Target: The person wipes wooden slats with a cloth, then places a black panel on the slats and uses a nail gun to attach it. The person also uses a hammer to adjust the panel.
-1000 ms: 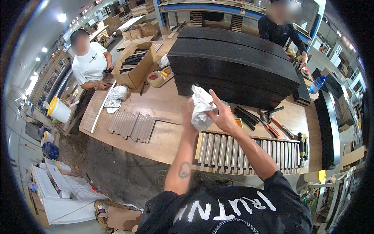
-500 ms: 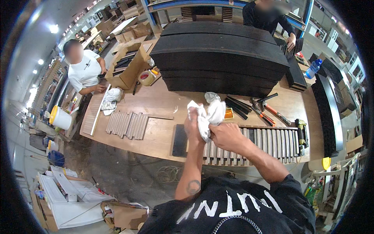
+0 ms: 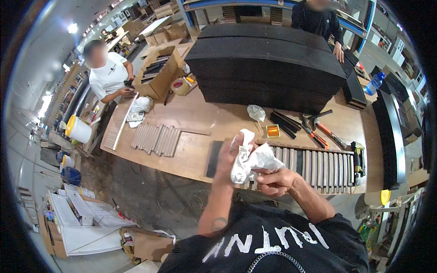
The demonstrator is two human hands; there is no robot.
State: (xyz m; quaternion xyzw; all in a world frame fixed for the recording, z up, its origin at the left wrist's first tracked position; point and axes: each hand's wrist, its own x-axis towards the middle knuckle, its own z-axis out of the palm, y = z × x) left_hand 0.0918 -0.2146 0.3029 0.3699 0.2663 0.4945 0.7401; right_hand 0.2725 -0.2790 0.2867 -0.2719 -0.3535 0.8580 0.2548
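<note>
My left hand (image 3: 226, 157) is closed around a crumpled white cloth (image 3: 259, 159), which bunches up between both hands. The fingers of my right hand (image 3: 278, 181) are curled at the cloth's lower right edge, gripping it. Under and beyond the hands lies a row of grooved wooden strips (image 3: 321, 167) along the table's near edge; my hands and the cloth hide its left part. Farther in stand a small orange-and-yellow box (image 3: 273, 131) and a crumpled white plastic bag (image 3: 256, 112).
A tall stack of black boards (image 3: 264, 66) fills the table's far side. Hammers (image 3: 331, 135) and black strips (image 3: 285, 125) lie before it. More grooved strips (image 3: 157, 142) lie at left, near a tape roll (image 3: 180, 86) and cardboard box (image 3: 169, 75). Two people work across the table.
Both hands have come nearer my body with the cloth, which is now more spread out toward the right. The white bag and orange box behind them show more fully.
</note>
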